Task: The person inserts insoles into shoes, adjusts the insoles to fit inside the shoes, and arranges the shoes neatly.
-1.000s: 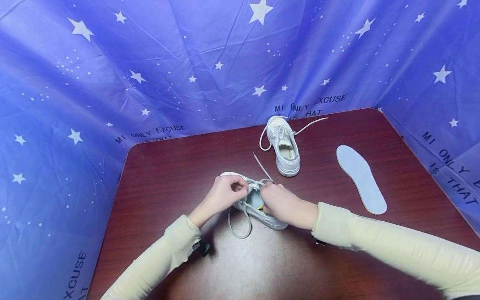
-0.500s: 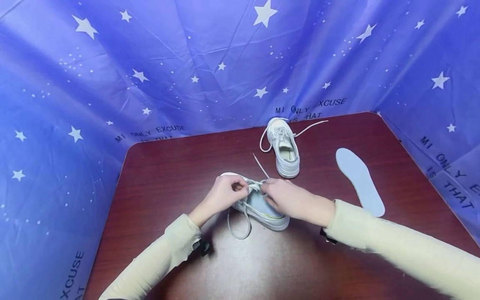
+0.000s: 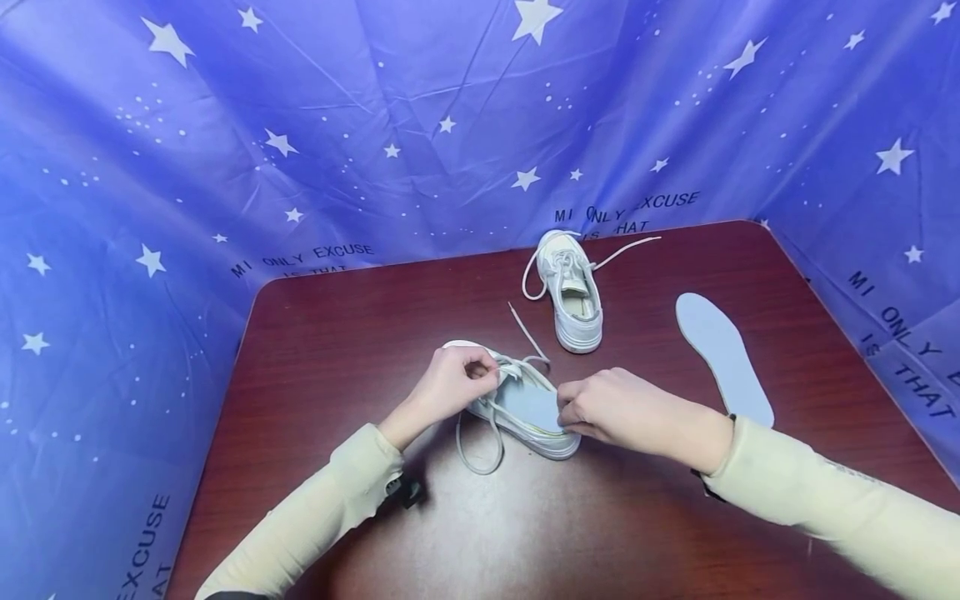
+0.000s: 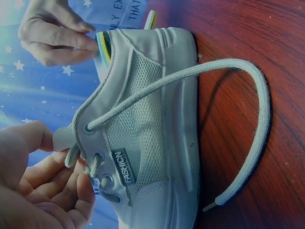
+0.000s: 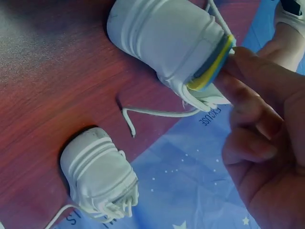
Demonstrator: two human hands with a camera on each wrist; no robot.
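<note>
A white lace-up sneaker (image 3: 553, 450) lies on the table with its toe toward the far left. My left hand (image 3: 446, 385) pinches the sneaker's tongue (image 4: 63, 139) above the laces. A light blue insole (image 3: 528, 406) sits inside the sneaker, its yellow-edged heel end (image 5: 214, 67) rising at the collar. My right hand (image 3: 626, 410) is at the heel, thumb and finger pinching that end of the insole. The insole's toe end is hidden inside the shoe. One loose shoelace (image 4: 259, 119) loops onto the table on the near side.
Another white sneaker (image 3: 579, 337) stands farther back, its laces spread loosely. A second light blue insole (image 3: 723, 358) lies flat at the right. The dark red table (image 3: 337, 333) has rounded far corners and meets a blue star-patterned curtain (image 3: 337, 125).
My right hand has moved right, from the lace area of the sneaker to its heel, uncovering more of the insole inside. My left hand stays at the tongue.
</note>
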